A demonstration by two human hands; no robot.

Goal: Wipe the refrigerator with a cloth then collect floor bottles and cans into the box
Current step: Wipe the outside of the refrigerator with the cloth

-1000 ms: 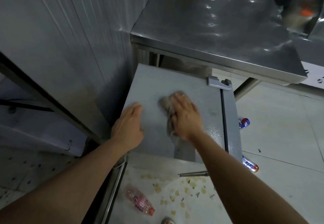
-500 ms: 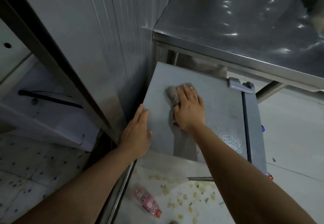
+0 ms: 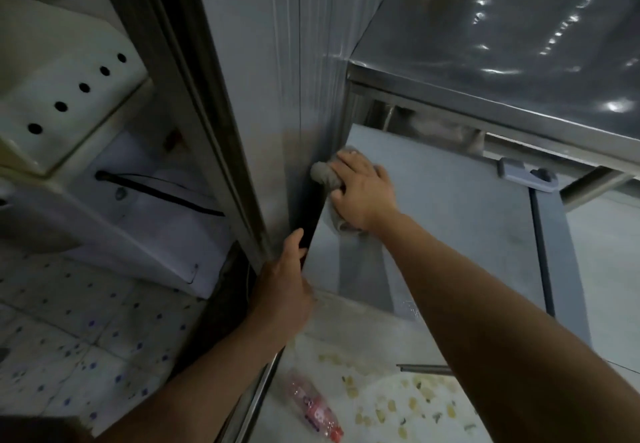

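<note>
The small grey refrigerator (image 3: 450, 221) stands under a steel table, its flat top facing me. My right hand (image 3: 363, 193) presses a bunched grey cloth (image 3: 323, 176) onto the top's far left corner, fingers curled over the cloth. My left hand (image 3: 284, 286) grips the near left edge of the refrigerator top, thumb up along the edge. A clear plastic bottle with a pink label (image 3: 313, 408) lies on the floor below my arms.
A ribbed grey wall panel (image 3: 277, 61) rises right beside the refrigerator's left edge. The steel table (image 3: 519, 61) overhangs the refrigerator's back. A white appliance (image 3: 69, 96) stands at the left. Yellowish scraps (image 3: 408, 404) litter the floor near the bottle.
My right hand has slid the cloth left and away to the top's far left corner. My left hand has moved from resting flat on the top to gripping its left edge. The view swung left.
</note>
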